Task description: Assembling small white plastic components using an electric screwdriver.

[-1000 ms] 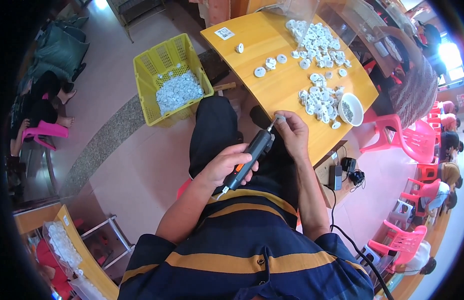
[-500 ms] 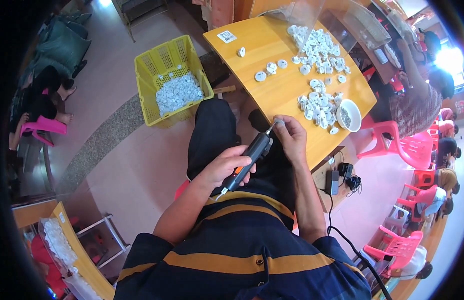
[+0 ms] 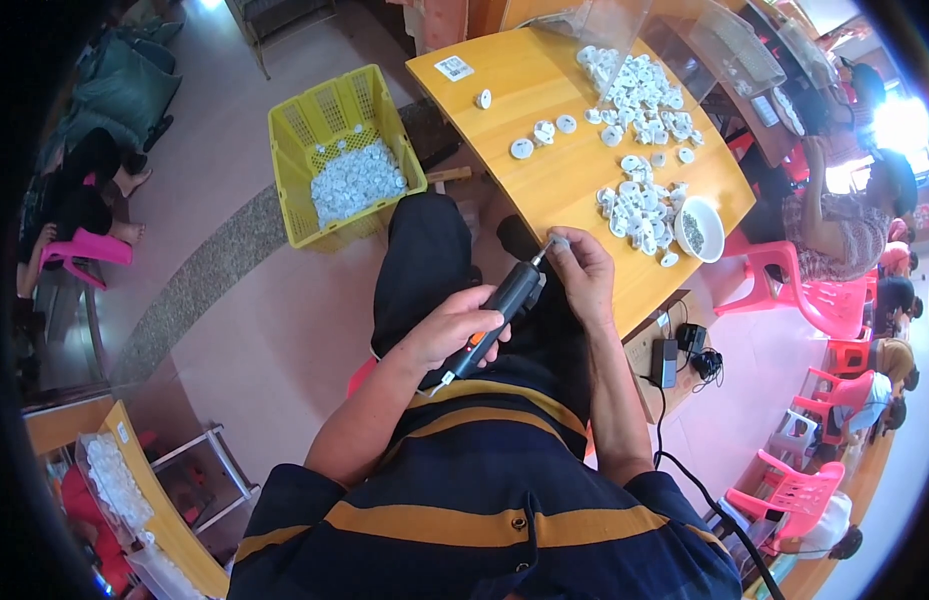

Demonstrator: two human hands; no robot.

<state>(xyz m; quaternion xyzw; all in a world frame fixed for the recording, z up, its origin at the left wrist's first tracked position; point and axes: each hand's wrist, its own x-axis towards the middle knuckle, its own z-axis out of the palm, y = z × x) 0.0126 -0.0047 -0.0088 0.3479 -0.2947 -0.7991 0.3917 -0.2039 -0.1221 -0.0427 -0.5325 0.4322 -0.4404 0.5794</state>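
Note:
My left hand (image 3: 452, 335) is wrapped round a black electric screwdriver (image 3: 492, 318) with an orange switch. Its bit points up and to the right. Between the thumb and fingers of my right hand (image 3: 584, 275), a small whitish plastic part (image 3: 557, 243) is pinched at the tip of the bit, just off the table's near edge. The fingers cover much of that part. On the wooden table (image 3: 504, 95) lie several loose white round plastic parts (image 3: 639, 215), grouped in piles. Beside them stands a white bowl (image 3: 711, 250) of small metal pieces, probably screws.
A yellow basket (image 3: 284, 190) of white parts stands on the floor at the left. Black power adapters (image 3: 664, 362) with a cable sit on a box below the table. Pink chairs (image 3: 832, 300) and other people occupy the right side. A clear panel (image 3: 674, 50) rises at the table's far end.
Both hands, the screwdriver and the part stay almost in place. At the right, a co-worker's arm and head have shifted.

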